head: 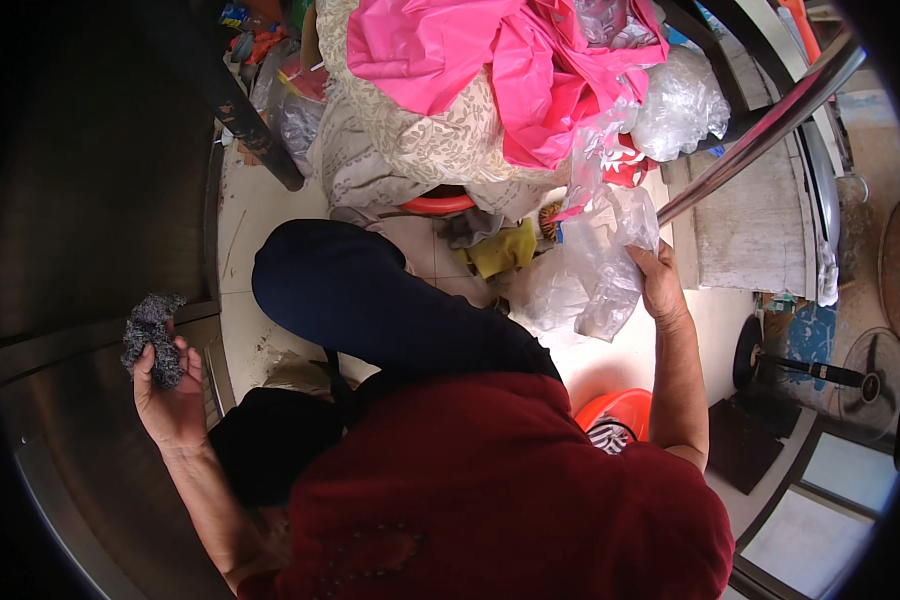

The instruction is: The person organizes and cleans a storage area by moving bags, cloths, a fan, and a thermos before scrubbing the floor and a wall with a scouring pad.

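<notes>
Out at the left, my left hand holds a dark grey fuzzy wad, perhaps steel wool or a scrubbing cloth, pinched between thumb and fingers. My right hand grips the edge of a crumpled clear plastic bag, which hangs down to the left of the fingers. Beyond the bag, a bright pink plastic sheet or bag lies over a bundle wrapped in leaf-patterned cloth. Below the bundle, a yellow-green cloth rests on the floor among grey rags.
A chrome pole slants past my right hand. Near my right elbow stands an orange-red bucket holding striped cloth. An electric fan is at the far right. Another clear plastic bundle sits beside the pink sheet. A dark post rises at left.
</notes>
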Motion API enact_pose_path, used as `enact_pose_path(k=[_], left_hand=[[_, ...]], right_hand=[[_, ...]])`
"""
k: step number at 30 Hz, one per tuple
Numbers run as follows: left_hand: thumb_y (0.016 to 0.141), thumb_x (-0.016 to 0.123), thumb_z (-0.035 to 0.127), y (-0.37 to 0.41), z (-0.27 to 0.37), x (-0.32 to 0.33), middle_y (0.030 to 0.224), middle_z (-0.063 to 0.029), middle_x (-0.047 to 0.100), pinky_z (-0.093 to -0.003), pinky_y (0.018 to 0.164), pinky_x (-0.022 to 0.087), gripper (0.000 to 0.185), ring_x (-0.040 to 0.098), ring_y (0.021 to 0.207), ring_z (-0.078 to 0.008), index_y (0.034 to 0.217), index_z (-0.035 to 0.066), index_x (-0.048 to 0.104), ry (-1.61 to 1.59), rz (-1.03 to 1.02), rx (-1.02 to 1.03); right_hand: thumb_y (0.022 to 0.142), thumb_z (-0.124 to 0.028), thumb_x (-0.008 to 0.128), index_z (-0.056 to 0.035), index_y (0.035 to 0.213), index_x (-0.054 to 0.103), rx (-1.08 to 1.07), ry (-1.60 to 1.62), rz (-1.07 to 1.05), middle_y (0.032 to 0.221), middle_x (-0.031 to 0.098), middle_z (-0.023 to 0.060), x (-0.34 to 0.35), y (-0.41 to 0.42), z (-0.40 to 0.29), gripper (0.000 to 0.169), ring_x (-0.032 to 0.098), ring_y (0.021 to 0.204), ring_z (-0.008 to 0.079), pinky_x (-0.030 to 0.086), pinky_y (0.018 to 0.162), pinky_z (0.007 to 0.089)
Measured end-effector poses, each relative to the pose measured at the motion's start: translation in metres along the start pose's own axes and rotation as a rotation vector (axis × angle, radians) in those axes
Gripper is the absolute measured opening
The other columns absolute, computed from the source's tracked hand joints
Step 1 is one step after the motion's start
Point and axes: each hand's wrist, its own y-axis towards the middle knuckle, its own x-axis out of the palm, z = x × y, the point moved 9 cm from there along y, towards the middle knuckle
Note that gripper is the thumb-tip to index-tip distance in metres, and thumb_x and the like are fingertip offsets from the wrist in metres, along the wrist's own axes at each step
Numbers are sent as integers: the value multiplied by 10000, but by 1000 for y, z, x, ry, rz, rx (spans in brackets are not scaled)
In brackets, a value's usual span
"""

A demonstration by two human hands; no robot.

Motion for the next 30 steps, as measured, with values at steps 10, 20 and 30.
enact_pose_path(k=[10, 20, 30], left_hand=[[829, 571, 106, -1, -4, 2, 1150, -127, 547, -327, 802, 484, 373, 570, 894, -193, 1180, 36, 466, -23, -79, -31], [826, 576, 122, -22, -1, 6, 1150, -119, 550, -320, 803, 476, 377, 570, 885, -187, 1175, 35, 463, 52, -14, -14], [816, 587, 137, 4, -24, 37, 1112, -103, 572, -311, 772, 483, 338, 581, 861, -177, 1132, 54, 498, -11, -98, -43]], right_hand=[[470, -484, 823, 85, 1329, -150, 690, -1017, 47, 1317, 351, 284, -89, -38, 213, 1417, 406, 1215, 317, 339, 998, 318], [591, -357, 767, 37, 1266, 319, 924, -802, 242, 1217, 489, 205, -89, -3, 411, 901, 487, 1133, 251, 372, 965, 309], [698, -94, 478, 17, 841, 600, 156, 917, 1146, 815, 600, 99, -263, -146, 414, 218, 569, 736, 237, 478, 673, 350]])
